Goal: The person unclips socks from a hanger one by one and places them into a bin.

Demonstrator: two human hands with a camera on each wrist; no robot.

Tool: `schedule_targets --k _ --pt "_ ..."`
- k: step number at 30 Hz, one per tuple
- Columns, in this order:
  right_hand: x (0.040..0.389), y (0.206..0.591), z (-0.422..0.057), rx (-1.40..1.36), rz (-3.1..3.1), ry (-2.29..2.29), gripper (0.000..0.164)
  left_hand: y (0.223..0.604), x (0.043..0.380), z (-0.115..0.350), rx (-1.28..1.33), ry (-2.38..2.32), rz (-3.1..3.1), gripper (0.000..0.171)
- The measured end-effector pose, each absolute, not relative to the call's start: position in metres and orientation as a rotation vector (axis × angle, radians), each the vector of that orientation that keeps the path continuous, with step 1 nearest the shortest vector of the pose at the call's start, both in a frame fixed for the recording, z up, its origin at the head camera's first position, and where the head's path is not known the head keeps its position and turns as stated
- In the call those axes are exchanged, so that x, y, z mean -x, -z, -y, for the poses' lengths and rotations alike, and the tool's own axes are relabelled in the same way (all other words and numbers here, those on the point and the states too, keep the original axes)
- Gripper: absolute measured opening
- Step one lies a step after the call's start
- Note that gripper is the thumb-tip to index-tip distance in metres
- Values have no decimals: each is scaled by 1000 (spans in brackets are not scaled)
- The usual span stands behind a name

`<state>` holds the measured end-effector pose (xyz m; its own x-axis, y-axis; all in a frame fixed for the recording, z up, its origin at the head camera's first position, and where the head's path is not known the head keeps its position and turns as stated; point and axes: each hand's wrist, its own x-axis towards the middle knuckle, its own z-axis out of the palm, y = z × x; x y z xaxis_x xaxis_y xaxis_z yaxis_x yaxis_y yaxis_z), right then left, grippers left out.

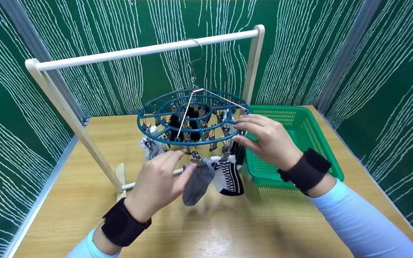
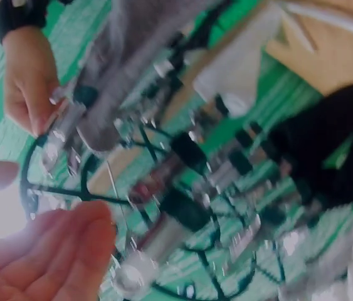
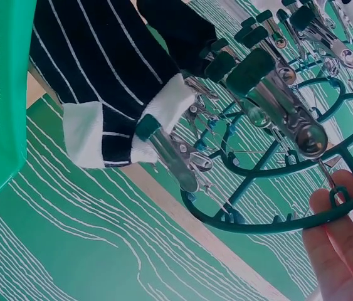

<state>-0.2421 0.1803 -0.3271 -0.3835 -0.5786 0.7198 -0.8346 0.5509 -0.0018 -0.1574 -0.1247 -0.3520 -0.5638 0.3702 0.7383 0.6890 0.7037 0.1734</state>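
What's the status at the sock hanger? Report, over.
Right hand touching teal hanger. Left hand close by gray sock, contact unclear. Gray sock clipped, hanging. Patterned sock close beside.

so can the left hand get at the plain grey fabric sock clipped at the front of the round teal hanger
Likely yes: the left hand is close beside the grey sock, thumb near the silver metal clip above, with nothing visible between them.

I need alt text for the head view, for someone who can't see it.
A person's right hand holds the rim of a round hanger clipped with socks, while the left hand is beside the clip of a grey sock. The hanger hangs from a rack on a wooden table, a green basket to the right.
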Motion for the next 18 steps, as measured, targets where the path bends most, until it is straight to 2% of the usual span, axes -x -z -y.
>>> schedule_targets --k 4,7,14,18 --pt "242 328 -181 -1129 2102 -485 27 352 159 117 774 699 2372 42" --pt "242 329 -181 -1132 2096 -486 28 351 162 114 768 797 2447 43" --pt "242 329 -182 -1139 2090 -498 32 345 170 112 796 1043 2488 26" --pt "240 331 -182 -1125 2089 -513 36 344 173 112 772 1112 2501 23"
